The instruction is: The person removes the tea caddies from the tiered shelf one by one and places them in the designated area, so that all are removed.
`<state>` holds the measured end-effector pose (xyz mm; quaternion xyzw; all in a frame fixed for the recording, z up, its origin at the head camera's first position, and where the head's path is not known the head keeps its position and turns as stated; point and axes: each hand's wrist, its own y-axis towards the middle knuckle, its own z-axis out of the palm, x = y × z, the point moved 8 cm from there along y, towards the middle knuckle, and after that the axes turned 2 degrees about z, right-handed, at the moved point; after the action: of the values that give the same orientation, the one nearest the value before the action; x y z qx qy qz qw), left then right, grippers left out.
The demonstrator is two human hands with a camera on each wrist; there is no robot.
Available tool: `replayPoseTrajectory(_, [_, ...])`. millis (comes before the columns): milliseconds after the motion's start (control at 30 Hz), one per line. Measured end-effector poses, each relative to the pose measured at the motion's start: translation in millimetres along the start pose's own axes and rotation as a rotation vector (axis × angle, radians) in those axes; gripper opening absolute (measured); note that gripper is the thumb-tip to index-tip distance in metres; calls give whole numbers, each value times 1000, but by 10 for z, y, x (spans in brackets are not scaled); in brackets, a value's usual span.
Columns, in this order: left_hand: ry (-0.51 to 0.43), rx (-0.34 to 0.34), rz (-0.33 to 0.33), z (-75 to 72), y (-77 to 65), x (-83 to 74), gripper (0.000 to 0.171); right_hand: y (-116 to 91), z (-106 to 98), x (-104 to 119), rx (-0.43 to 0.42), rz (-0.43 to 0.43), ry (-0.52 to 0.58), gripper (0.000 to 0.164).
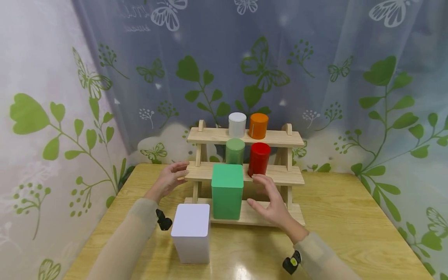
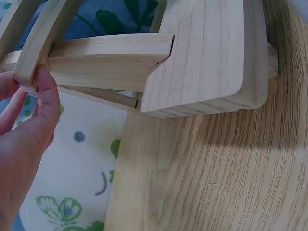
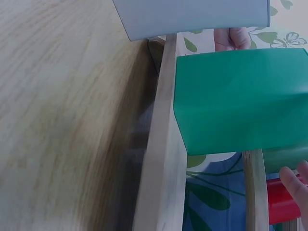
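Note:
A three-tier wooden shelf stand (image 1: 203,172) is on the table. At the left end of its middle board, my left hand (image 1: 170,178) grips the wood; the left wrist view shows the fingers (image 2: 47,91) against the board's end. On the bottom board stands a green box (image 1: 226,198). My right hand (image 1: 272,204) is to the right of that box, fingers spread and curved, holding nothing. Behind its fingertips a red canister (image 1: 259,160) stands on the middle board, beside a light green canister (image 1: 235,151) partly hidden by the green box.
A white box (image 1: 191,237) stands on the wooden table (image 1: 350,233) in front of the stand's left side. The top board bears a white canister (image 1: 237,125) and an orange canister (image 1: 258,126). Behind the table hangs a leaf-and-butterfly patterned curtain (image 1: 224,46).

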<state>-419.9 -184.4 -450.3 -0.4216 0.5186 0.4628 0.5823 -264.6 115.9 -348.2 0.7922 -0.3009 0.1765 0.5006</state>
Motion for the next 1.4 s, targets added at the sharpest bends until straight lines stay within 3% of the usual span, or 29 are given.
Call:
replayPoseTrajectory(167, [-12, 7, -9, -7, 20, 7, 47, 68, 17, -43, 37, 63, -3, 61])
replayPoseTrajectory(700, [-1, -14, 19, 7, 51, -9, 45, 284, 162, -113, 118, 132, 139, 64])
replayPoseTrajectory(1400, [10, -39, 20, -51, 30, 67, 44, 288, 326, -221, 173, 218, 166, 56])
